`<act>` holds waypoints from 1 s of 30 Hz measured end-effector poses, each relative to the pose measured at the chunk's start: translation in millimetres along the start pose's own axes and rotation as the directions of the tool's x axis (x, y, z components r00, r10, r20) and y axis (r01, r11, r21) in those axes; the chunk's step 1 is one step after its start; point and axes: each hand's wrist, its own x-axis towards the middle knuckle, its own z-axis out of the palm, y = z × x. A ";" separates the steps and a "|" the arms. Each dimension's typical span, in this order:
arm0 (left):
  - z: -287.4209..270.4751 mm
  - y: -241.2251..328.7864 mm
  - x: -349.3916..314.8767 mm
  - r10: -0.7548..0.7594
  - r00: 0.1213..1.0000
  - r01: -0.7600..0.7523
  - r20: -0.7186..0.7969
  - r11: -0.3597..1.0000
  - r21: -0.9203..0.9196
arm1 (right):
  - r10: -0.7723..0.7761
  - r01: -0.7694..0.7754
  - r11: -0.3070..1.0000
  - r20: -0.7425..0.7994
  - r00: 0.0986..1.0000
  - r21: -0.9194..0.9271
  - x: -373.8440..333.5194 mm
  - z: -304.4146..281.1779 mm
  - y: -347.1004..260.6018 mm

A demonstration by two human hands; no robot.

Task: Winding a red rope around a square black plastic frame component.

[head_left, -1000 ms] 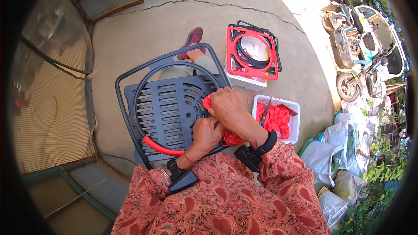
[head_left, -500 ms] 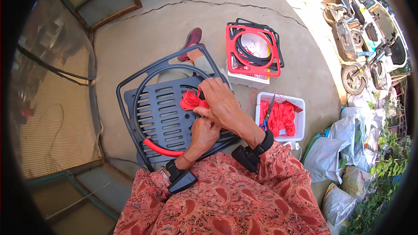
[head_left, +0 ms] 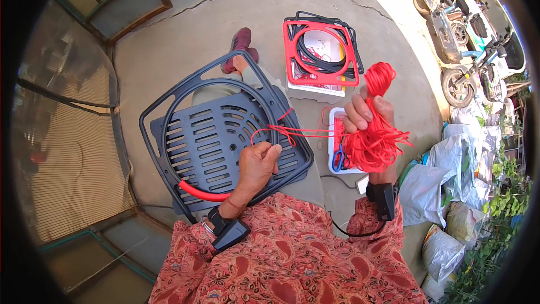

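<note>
My right hand (head_left: 364, 114) is closed around a bundle of red cord (head_left: 378, 149), raised above a white tray (head_left: 333, 160). Taut strands run left from the bundle to a dark ring (head_left: 274, 130), where the cord loops around its right side. My left hand (head_left: 260, 164) is closed on that part of the ring, thumb uppermost. The ring lies inside a dark square frame (head_left: 147, 142) with rounded corners. Under both, across my lap, rests a grey slotted plastic panel (head_left: 232, 147). Smooth red covering (head_left: 202, 192) wraps the ring's lower left.
Blue-handled scissors (head_left: 338, 159) lie in the tray, partly behind the cord. Farther off, a red square frame (head_left: 350, 73) and black frames rest on a white box (head_left: 318, 91). White sacks (head_left: 430, 191) line the right; a mesh panel (head_left: 70, 157) stands left.
My right hand has swung away to the right with the cord bundle, drawing strands out from the ring. My left hand has shifted up onto the ring's right side.
</note>
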 end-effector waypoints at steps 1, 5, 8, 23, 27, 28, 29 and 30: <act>-2.1 3.1 -0.9 -0.021 1.000 0.021 0.003 0.998 -0.051 | -0.091 0.084 0.995 -0.146 0.985 -0.053 -27.6 -7.0 -22.0; -3.6 -1.3 2.8 -0.044 0.997 0.055 0.065 0.982 -0.182 | -0.270 0.041 0.921 -0.560 0.783 -0.387 -172.4 -78.6 -112.6; -6.6 6.3 4.9 -0.110 0.990 0.131 0.094 0.954 -0.268 | -0.423 -0.208 0.805 -0.785 0.453 -0.555 -273.9 -103.4 -146.2; -5.0 4.4 1.1 -0.025 0.994 0.049 0.102 0.970 -0.238 | -0.169 -0.531 0.281 -0.586 0.792 -0.799 -115.1 -14.4 -33.8; -3.1 0.1 -2.6 0.030 0.998 -0.014 0.058 0.969 -0.247 | 0.040 -0.224 -0.240 -0.240 0.970 -0.945 -54.3 48.7 17.0; -1.6 -0.1 -3.6 0.047 0.998 -0.039 0.037 0.979 -0.198 | 0.083 -0.146 -0.340 -0.184 0.979 -0.929 -48.5 54.1 26.2; -1.4 -0.2 -4.2 0.064 0.998 -0.061 0.015 0.987 -0.148 | 0.131 -0.063 -0.432 -0.132 0.982 -0.900 -42.9 57.9 35.5; -1.2 -0.2 -4.1 0.065 0.998 -0.063 0.012 0.986 -0.155 | 0.135 -0.060 -0.438 -0.131 0.982 -0.897 -37.3 60.6 44.8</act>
